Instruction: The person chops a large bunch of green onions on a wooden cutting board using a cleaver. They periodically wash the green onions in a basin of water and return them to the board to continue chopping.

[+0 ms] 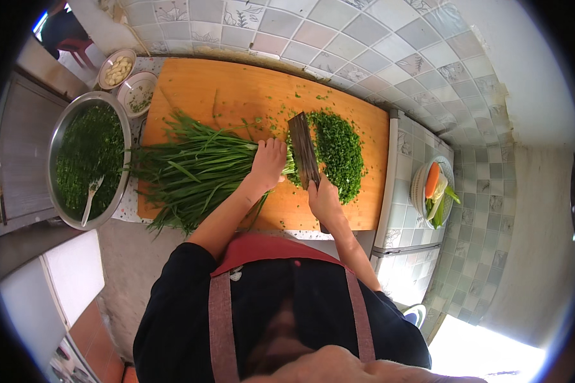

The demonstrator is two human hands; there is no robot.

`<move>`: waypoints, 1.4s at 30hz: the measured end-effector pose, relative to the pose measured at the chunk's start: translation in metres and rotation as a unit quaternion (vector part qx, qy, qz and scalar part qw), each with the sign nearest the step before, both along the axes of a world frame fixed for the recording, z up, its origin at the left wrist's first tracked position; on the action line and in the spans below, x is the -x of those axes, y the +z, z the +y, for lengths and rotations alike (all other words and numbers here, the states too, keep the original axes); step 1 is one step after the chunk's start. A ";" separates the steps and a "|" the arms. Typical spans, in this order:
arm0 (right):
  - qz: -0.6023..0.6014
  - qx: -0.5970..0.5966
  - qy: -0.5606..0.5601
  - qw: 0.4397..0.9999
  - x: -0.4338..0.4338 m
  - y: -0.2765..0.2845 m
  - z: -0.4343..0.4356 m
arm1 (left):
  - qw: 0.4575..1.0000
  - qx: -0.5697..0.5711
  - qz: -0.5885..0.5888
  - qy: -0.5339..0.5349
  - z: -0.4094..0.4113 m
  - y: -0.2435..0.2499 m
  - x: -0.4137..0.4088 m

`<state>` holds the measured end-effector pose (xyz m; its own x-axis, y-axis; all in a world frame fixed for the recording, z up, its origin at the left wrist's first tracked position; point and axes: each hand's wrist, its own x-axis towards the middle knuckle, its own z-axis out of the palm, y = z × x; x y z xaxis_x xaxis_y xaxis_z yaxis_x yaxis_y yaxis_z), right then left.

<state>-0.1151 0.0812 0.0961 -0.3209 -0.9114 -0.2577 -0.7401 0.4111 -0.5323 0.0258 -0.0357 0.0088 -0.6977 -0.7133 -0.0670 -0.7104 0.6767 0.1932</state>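
My left hand (269,165) presses on the cut end of a large bunch of garlic chives (206,160), whose long leaves spread left past the board's edge. In my right hand (327,200) is the handle of a cleaver (304,151) with a dark blade. The blade stands just right of my left fingers, by the pale stem ends. A heap of finely chopped chives (340,155) lies right of the blade. All this rests on a wooden cutting board (249,91), with green bits scattered over it.
Left of the board stands a steel bowl (124,158) of chopped greens with a white spoon (92,201) in it. Behind it are a bowl of peeled garlic cloves (118,71) and a bowl (136,88) with green bits. A basket (418,184) holding a carrot (432,180) stands right. A tiled wall (316,31) bounds the back.
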 end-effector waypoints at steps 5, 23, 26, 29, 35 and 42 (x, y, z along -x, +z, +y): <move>0.008 0.021 0.041 0.999 0.006 -0.020 0.015 | 0.999 -0.003 0.031 0.007 0.002 0.001 0.001; -0.009 0.033 -0.011 0.999 -0.008 -0.083 -0.024 | 0.995 -0.043 0.059 0.071 0.003 0.029 -0.023; -0.014 0.049 0.008 0.999 -0.013 -0.079 -0.021 | 0.996 -0.050 0.015 0.072 0.012 0.011 -0.028; -0.011 0.076 0.019 0.997 -0.009 -0.082 -0.018 | 0.998 -0.015 0.012 0.066 0.011 0.001 -0.027; -0.045 0.078 0.016 0.996 -0.001 -0.061 -0.011 | 0.999 -0.014 0.028 0.028 0.006 0.001 -0.026; 0.010 0.119 0.041 0.992 -0.003 -0.001 0.016 | 0.998 -0.023 -0.040 0.048 0.006 0.005 -0.019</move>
<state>-0.1122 0.0976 0.0946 -0.2461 -0.9689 -0.0271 -0.7772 0.2140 -0.5918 0.0446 -0.0294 0.0141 -0.6171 -0.7717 -0.1536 -0.7862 0.5965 0.1616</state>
